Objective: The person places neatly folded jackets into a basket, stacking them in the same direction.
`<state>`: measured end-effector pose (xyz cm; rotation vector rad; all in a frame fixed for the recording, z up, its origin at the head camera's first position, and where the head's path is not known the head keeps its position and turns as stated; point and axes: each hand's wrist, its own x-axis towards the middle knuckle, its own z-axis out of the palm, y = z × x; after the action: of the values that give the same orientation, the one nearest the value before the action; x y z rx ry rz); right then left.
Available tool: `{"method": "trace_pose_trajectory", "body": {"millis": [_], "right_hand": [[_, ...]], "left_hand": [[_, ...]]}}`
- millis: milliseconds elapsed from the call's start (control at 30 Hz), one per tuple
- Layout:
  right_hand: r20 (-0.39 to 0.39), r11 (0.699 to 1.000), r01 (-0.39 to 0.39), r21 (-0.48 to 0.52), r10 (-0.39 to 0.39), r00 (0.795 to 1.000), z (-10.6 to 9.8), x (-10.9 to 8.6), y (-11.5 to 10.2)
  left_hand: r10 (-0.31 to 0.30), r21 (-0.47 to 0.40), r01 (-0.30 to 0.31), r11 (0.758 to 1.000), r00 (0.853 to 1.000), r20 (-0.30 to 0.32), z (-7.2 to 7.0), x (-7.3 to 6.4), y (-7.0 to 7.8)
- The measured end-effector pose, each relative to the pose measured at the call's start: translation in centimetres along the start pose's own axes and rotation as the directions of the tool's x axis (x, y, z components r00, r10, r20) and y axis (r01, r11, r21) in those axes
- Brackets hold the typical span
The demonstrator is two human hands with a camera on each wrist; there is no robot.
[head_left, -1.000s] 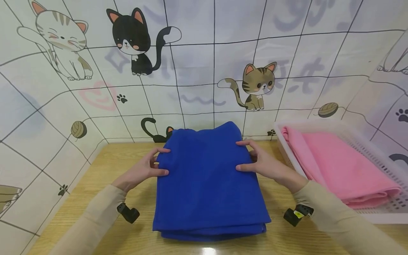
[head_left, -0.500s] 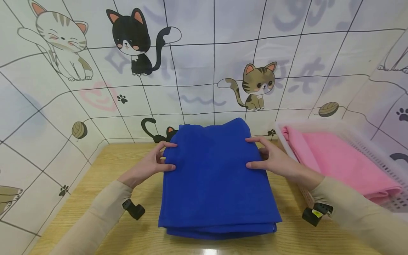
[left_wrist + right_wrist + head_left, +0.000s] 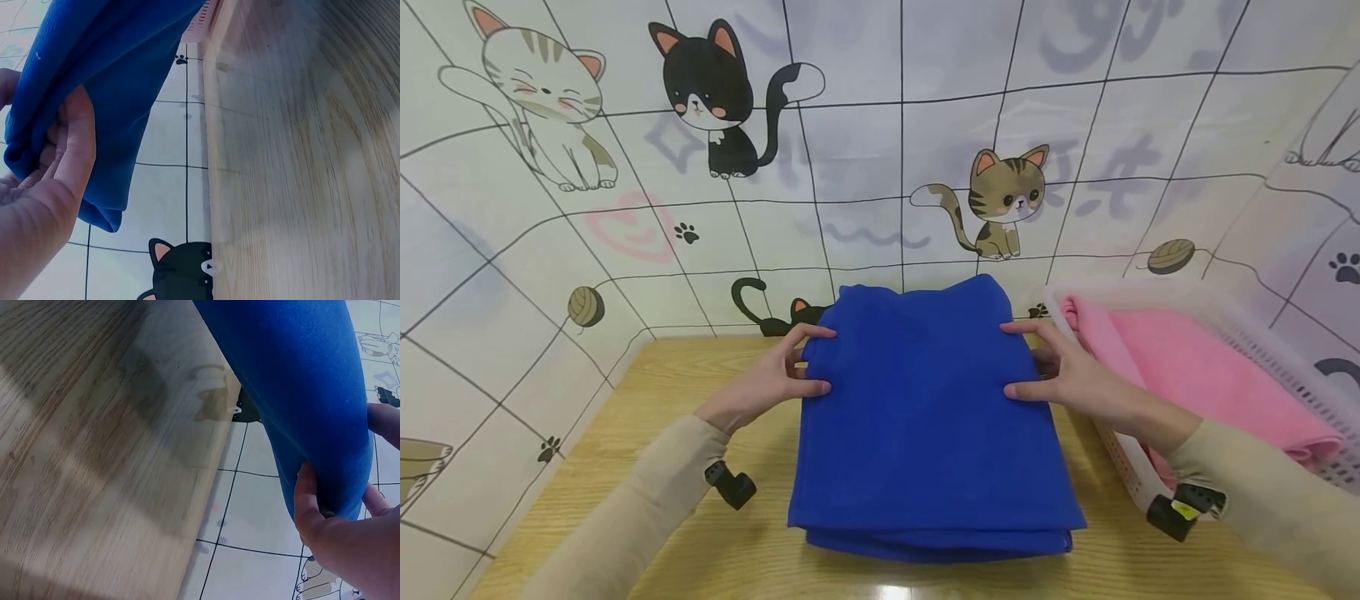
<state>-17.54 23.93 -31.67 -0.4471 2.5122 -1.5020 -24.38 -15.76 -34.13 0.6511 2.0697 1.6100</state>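
A folded blue cloth (image 3: 932, 417) with several layers at its near edge is held by its two sides in the middle of the head view. My left hand (image 3: 763, 383) grips its left side, thumb and index finger on the top face and the other fingers underneath. On the opposite side my right hand (image 3: 1090, 383) grips it in the same way. Both wrist views show the blue cloth (image 3: 131, 112) raised off the wooden surface, with fingers bent around its edge. Part of each hand's fingers is hidden by the fabric.
To the right stands a white plastic basket (image 3: 1120, 479) with perforated walls, holding a folded pink cloth (image 3: 1202, 375). My right forearm passes over its near left part. The wooden table (image 3: 715, 533) ends against a wall covering (image 3: 865, 167) printed with cats.
Both hands have shifted to the right, carrying the folded blue cloth closer to the basket. My right wrist now overlaps the basket's left side. The basket and pink cloth stay in place.
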Motion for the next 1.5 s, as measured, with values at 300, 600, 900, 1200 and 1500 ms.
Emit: {"method": "trace_pose_trajectory", "body": {"millis": [300,600,900,1200,1500], "right_hand": [[-0.03,1.0,-0.004,0.01,0.004,1.0,-0.9,-0.4,0.3],[-0.077,0.999,0.015,0.029,-0.013,0.997,-2.1,-0.9,0.7],[-0.119,0.998,-0.04,-0.056,0.033,0.992,-4.1,-1.5,0.4],[-0.167,0.999,-0.022,-0.04,0.015,0.986,-6.1,-2.0,1.4],[-0.178,0.999,-0.029,-0.026,0.024,0.984,-8.1,-3.0,2.6]], "left_hand": [[0.003,-0.048,-0.003,0.999,1.0,0.004,1.1,1.1,0.4],[0.023,-0.067,-0.025,0.997,0.999,-0.03,2.4,2.2,0.9],[0.043,-0.113,-0.048,0.992,0.998,-0.044,3.6,3.4,2.0],[0.086,-0.136,-0.091,0.987,0.996,-0.037,4.8,4.8,3.2],[0.126,-0.162,-0.123,0.979,0.992,0.008,6.5,6.4,4.5]]}}
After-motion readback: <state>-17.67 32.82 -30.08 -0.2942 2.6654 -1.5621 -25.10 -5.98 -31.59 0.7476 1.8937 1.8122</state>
